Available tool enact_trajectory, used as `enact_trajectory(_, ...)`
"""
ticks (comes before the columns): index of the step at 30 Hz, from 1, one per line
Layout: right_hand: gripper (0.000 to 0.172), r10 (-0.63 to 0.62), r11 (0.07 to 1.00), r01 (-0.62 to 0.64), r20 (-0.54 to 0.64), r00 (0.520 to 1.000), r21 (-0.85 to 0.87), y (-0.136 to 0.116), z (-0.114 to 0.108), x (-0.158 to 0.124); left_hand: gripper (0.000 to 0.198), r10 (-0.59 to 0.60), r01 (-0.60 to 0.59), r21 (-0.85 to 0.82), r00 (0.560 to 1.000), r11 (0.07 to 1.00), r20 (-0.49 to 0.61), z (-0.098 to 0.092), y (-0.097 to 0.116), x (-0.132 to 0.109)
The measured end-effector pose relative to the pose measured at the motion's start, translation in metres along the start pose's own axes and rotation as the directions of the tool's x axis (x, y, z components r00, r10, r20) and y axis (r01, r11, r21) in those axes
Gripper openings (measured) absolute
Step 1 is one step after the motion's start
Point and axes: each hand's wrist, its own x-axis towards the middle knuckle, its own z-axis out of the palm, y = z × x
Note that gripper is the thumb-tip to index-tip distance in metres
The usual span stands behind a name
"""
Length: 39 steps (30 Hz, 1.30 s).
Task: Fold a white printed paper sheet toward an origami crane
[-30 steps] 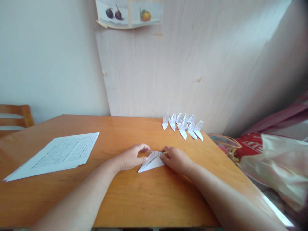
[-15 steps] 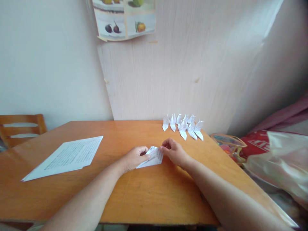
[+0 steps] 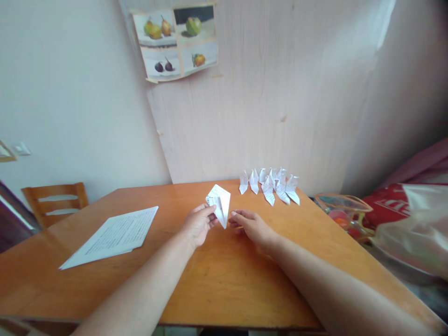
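A small kite-shaped piece of folded paper [image 3: 224,203], white with printed characters on it, is raised above the table and points downward at its narrow end. My left hand [image 3: 200,225] pinches its left edge between thumb and fingers. Just right of the paper's lower tip is my right hand [image 3: 252,227], its fingers slightly bent and parted, with nothing in them. Several folded paper birds [image 3: 269,189] with upright necks stand in a cluster at the back right of the table.
The brown wooden table [image 3: 168,289] backs onto a panel with a fruit poster [image 3: 178,44]. At the left lies a stack of printed sheets [image 3: 115,240]; a wooden chair [image 3: 58,196] stands beyond. Past the right edge are a basket [image 3: 341,212] and plastic bags [image 3: 416,224].
The folded paper has been lifted and turned upright in my left hand. My right hand has let go of its right edge and moved slightly away. The view has tilted up.
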Motion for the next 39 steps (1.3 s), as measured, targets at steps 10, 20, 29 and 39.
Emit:
enact_trajectory(10, 0.027, -0.028, 0.999, 0.029, -0.021, 0.999, 0.017, 0.008, -0.008, 0.009, 0.028, -0.022, 0.032, -0.097, 0.995, 0.995, 0.099, 0.016, -0.022, 0.002)
enact_trajectory(20, 0.023, 0.062, 0.995, -0.066, 0.056, 0.997, 0.071, 0.001, -0.003, 0.002, 0.029, -0.001, 0.004, -0.039, 0.998, 0.999, 0.065, 0.004, -0.019, 0.000)
enact_trajectory(29, 0.022, 0.084, 0.995, -0.089, 0.101, 0.991, 0.047, 0.001, -0.004, 0.000, 0.028, 0.060, -0.062, -0.087, 0.998, 0.994, -0.029, 0.004, -0.015, 0.000)
enact_trajectory(39, 0.022, 0.063, 0.998, -0.063, 0.124, 0.990, -0.004, 0.002, -0.003, 0.000, 0.029, 0.070, -0.071, -0.021, 0.997, 0.997, -0.036, 0.008, -0.015, -0.004)
